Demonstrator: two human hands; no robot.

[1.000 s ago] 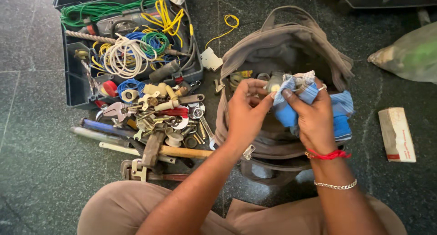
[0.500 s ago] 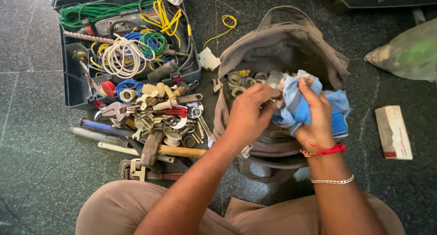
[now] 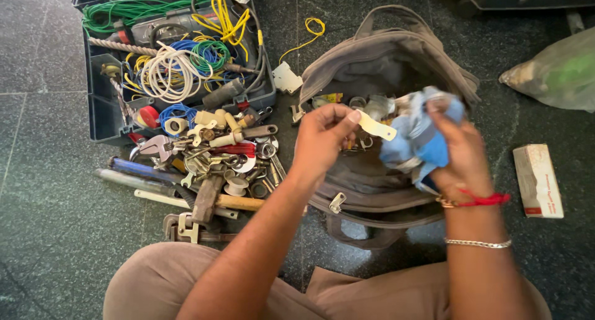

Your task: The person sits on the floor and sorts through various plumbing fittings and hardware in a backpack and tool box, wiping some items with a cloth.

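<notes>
Over the open grey bag (image 3: pixel 384 59), the left hand (image 3: pixel 322 140) pinches a small cream-coloured flat strip (image 3: pixel 377 126) between thumb and fingertips. The right hand (image 3: pixel 462 152) has its fingers closed around a bunched blue cloth (image 3: pixel 418 137), blurred here, perhaps with something wrapped inside. Loose tools (image 3: pixel 211 165) lie beside the toolbox (image 3: pixel 99 109).

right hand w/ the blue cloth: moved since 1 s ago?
Yes. The right hand with the blue cloth shifted rightward, toward the small box and off the bag centre.
</notes>
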